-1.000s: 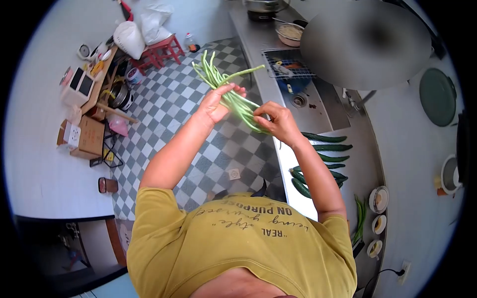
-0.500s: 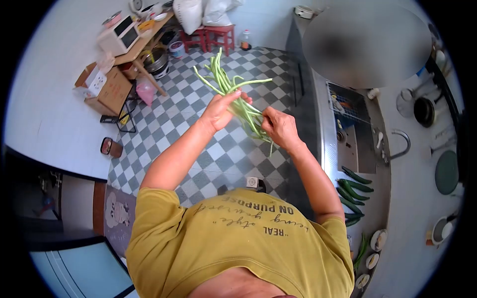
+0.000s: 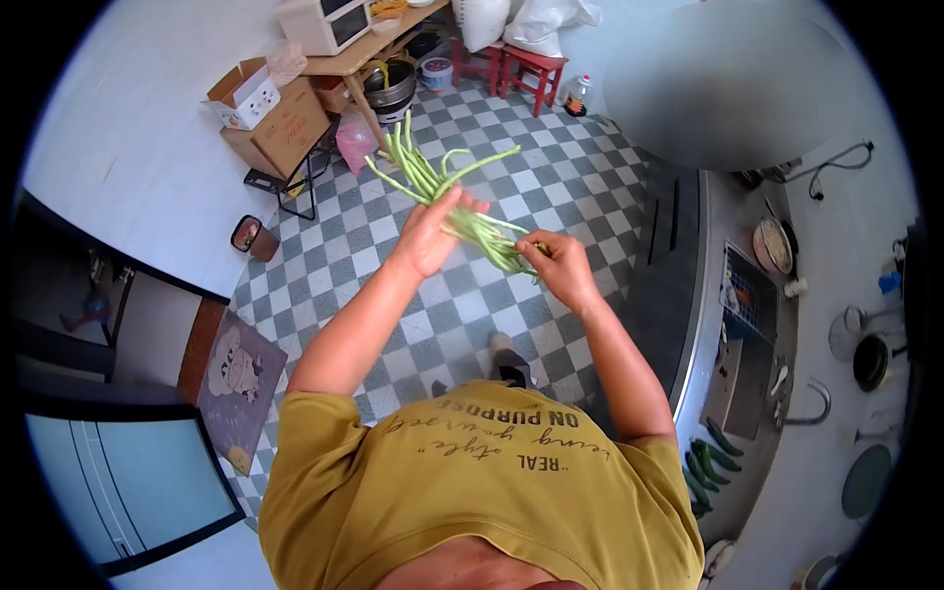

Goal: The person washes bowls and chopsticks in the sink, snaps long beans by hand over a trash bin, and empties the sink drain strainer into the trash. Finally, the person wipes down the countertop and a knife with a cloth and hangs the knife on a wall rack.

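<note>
A bunch of long green beans (image 3: 418, 175) is held up in front of my chest, over the tiled floor. My left hand (image 3: 433, 231) is wrapped round the middle of the bunch, with loose ends fanning out beyond the thumb. At the lower right end of the bunch, my right hand (image 3: 557, 264) pinches the bean tips between thumb and fingers. Part of the bunch between the two hands is blurred.
To my right runs a counter with a sink (image 3: 742, 388) and several cucumbers (image 3: 710, 462). Cardboard boxes (image 3: 283, 128) stand at the left wall near a wooden table (image 3: 359, 54). Red stools (image 3: 531, 74) carry white sacks at the back. A small bin (image 3: 258, 241) stands on the floor.
The view has shifted, bringing the counter farther right and the boxes nearer. Both hands still hold the beans; the right hand has come slightly lower, and a foot now shows below.
</note>
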A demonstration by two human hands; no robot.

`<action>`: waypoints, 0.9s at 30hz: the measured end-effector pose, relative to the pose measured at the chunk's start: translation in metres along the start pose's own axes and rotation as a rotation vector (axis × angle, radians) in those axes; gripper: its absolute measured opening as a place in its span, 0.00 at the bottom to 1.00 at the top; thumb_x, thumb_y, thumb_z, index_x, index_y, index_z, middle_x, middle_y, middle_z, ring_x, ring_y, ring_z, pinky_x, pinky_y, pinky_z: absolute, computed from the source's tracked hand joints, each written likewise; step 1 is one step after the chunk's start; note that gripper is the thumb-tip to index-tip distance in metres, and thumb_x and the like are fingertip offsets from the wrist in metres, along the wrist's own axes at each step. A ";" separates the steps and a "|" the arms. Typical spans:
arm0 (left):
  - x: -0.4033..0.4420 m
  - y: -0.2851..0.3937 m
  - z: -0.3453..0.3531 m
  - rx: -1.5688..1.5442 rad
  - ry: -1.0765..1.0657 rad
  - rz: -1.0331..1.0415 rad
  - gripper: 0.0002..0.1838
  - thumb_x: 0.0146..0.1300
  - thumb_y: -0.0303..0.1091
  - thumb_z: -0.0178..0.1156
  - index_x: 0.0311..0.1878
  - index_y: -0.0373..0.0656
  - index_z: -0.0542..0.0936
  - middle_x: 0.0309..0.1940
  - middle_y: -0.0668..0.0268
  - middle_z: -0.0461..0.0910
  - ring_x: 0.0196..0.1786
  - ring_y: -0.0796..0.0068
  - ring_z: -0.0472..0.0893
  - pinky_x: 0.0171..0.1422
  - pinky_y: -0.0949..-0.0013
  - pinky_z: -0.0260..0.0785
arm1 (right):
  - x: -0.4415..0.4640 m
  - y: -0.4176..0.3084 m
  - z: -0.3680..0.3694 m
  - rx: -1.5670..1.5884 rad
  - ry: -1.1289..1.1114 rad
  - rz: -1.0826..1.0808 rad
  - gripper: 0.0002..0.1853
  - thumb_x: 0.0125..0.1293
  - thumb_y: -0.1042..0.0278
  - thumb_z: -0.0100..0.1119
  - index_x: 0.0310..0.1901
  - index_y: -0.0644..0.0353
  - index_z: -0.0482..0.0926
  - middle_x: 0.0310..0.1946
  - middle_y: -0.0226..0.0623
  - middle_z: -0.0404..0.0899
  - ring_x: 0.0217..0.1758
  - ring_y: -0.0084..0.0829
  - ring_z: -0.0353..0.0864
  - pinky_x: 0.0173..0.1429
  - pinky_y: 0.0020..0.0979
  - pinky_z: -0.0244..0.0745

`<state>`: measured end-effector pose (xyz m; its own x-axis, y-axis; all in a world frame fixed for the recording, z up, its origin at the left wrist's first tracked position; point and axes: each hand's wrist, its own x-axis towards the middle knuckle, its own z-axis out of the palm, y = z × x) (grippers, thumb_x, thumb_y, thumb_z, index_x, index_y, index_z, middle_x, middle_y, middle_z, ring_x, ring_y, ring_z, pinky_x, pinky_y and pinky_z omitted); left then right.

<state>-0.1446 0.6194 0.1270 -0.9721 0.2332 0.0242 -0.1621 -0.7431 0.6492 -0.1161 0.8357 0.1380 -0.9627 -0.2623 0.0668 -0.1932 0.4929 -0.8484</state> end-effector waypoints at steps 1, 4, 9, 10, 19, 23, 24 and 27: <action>0.006 0.002 -0.002 0.006 0.019 0.032 0.05 0.66 0.34 0.54 0.37 0.43 0.73 0.30 0.69 0.71 0.39 0.73 0.73 0.63 0.62 0.65 | 0.015 0.004 0.007 0.078 -0.004 0.013 0.10 0.63 0.64 0.59 0.33 0.63 0.82 0.22 0.22 0.75 0.25 0.13 0.67 0.29 0.20 0.62; 0.026 0.010 -0.014 0.093 0.040 0.085 0.05 0.65 0.34 0.55 0.36 0.43 0.73 0.29 0.69 0.71 0.38 0.74 0.73 0.66 0.61 0.64 | 0.062 0.021 0.026 0.293 -0.072 0.035 0.11 0.62 0.63 0.60 0.34 0.64 0.83 0.23 0.25 0.79 0.26 0.15 0.71 0.30 0.22 0.67; 0.061 0.021 -0.028 0.191 0.188 0.226 0.07 0.63 0.29 0.55 0.42 0.38 0.74 0.35 0.64 0.76 0.42 0.73 0.77 0.53 0.67 0.71 | 0.127 0.015 0.040 0.396 -0.253 -0.062 0.11 0.61 0.64 0.61 0.34 0.65 0.83 0.23 0.25 0.78 0.27 0.14 0.70 0.31 0.21 0.67; 0.066 0.026 -0.027 0.227 0.192 0.241 0.07 0.64 0.29 0.56 0.43 0.39 0.73 0.34 0.66 0.75 0.42 0.74 0.77 0.54 0.66 0.71 | 0.141 0.019 0.046 0.385 -0.275 -0.105 0.11 0.61 0.64 0.61 0.34 0.65 0.82 0.24 0.24 0.78 0.28 0.14 0.70 0.31 0.21 0.67; 0.086 0.069 -0.066 0.506 0.243 0.365 0.10 0.66 0.29 0.52 0.49 0.40 0.69 0.39 0.63 0.76 0.47 0.70 0.77 0.52 0.66 0.71 | 0.220 0.008 0.102 -0.088 -0.083 -0.459 0.08 0.60 0.63 0.54 0.30 0.59 0.77 0.17 0.41 0.76 0.19 0.33 0.75 0.28 0.34 0.70; 0.081 0.099 -0.091 0.470 0.369 0.346 0.08 0.67 0.29 0.51 0.47 0.40 0.69 0.34 0.65 0.75 0.40 0.72 0.77 0.47 0.66 0.71 | 0.267 0.019 0.168 0.632 -0.126 0.241 0.10 0.59 0.67 0.49 0.26 0.63 0.75 0.18 0.28 0.69 0.19 0.23 0.66 0.24 0.27 0.63; 0.076 0.114 -0.105 0.488 0.330 0.335 0.06 0.67 0.29 0.50 0.45 0.40 0.69 0.32 0.65 0.74 0.37 0.73 0.76 0.45 0.67 0.70 | 0.282 0.025 0.170 0.733 -0.158 0.303 0.09 0.59 0.67 0.49 0.28 0.63 0.76 0.18 0.27 0.67 0.20 0.21 0.63 0.23 0.25 0.60; 0.049 0.168 -0.137 0.548 0.270 0.299 0.03 0.67 0.29 0.50 0.38 0.42 0.67 0.23 0.69 0.68 0.26 0.78 0.69 0.34 0.70 0.66 | 0.318 0.012 0.182 0.970 -0.267 0.375 0.10 0.60 0.69 0.47 0.31 0.63 0.77 0.16 0.23 0.61 0.19 0.17 0.56 0.22 0.23 0.51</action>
<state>-0.2427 0.4201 0.1332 -0.9816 -0.1502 0.1181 0.1602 -0.3096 0.9373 -0.3898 0.6067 0.0536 -0.8340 -0.4617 -0.3021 0.4525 -0.2592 -0.8533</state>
